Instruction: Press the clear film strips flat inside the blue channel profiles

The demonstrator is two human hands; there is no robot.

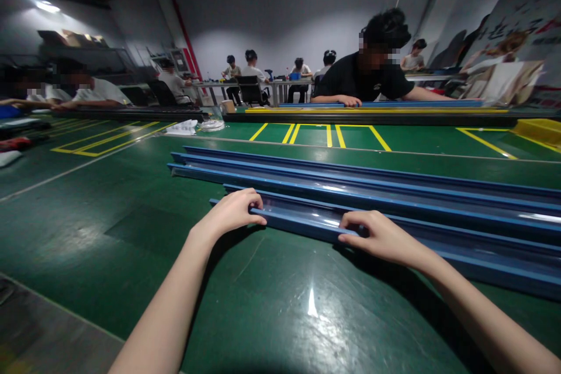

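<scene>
Several long blue channel rails (350, 187) lie side by side on the glossy green floor (109, 204), running from the middle out to the right edge. My left hand (232, 213) grips the near wall of the closest blue rail (302, 225) close to its left end, fingers curled over the lip. My right hand (379, 236) holds the same rail further right, thumb and fingers pinching its near edge. Both forearms reach in from the bottom of the view.
A person in a black shirt (363, 79) leans over more blue and yellow rails (377, 108) across the floor. Other people sit at tables (263, 85) at the back and at the left. Yellow floor lines (315, 134), a yellow bin (539, 128) and white packaging (184, 127) lie beyond.
</scene>
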